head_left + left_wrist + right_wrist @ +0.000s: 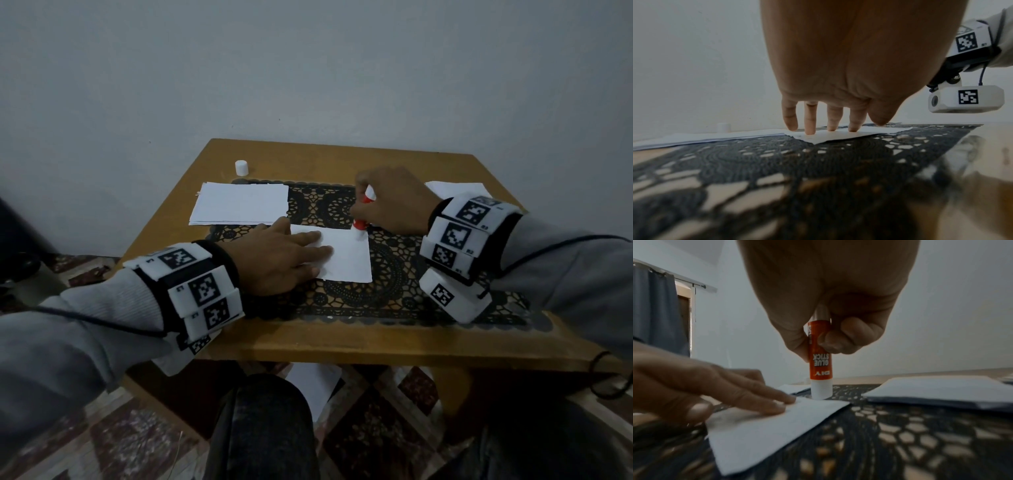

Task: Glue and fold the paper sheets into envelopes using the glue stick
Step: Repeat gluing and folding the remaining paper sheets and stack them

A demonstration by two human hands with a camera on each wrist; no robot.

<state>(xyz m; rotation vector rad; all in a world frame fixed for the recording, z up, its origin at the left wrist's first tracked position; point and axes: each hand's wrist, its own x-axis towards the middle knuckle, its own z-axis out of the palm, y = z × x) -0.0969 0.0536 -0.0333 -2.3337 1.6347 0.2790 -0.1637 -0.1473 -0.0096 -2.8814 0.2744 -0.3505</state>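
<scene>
here the right hand (394,202) pinches the glue stick (820,360) between thumb and curled fingers (851,337), upright, with its white end down on the far corner of the small paper sheet (346,257), which lies near the middle of the head view on the black lace mat (394,274). the left hand (284,257) lies flat on the left part of this sheet, its fingers (810,120) straight and a little spread, pressing the paper down. i think the main risk is that the stick sits very near the edge of the paper: if it slides past the corner, glue will go on the mat, and the paper may stick to the lace when it is folded. the lace has holes, so the sheet has no even support there, and a strong push can wrinkle or tear the thin corner. the left hand holds only the left side, so the free right side can lift or turn with the stick if the glue drags. the white cap (241,168) stands well apart, in the upper left of the bench (342,342), so the glue may dry if the work goes slowly. a stack of sheets (239,205) waits behind the left hand, and more paper (455,188) lies behind the right wrist; a sleeve can push them.
</scene>
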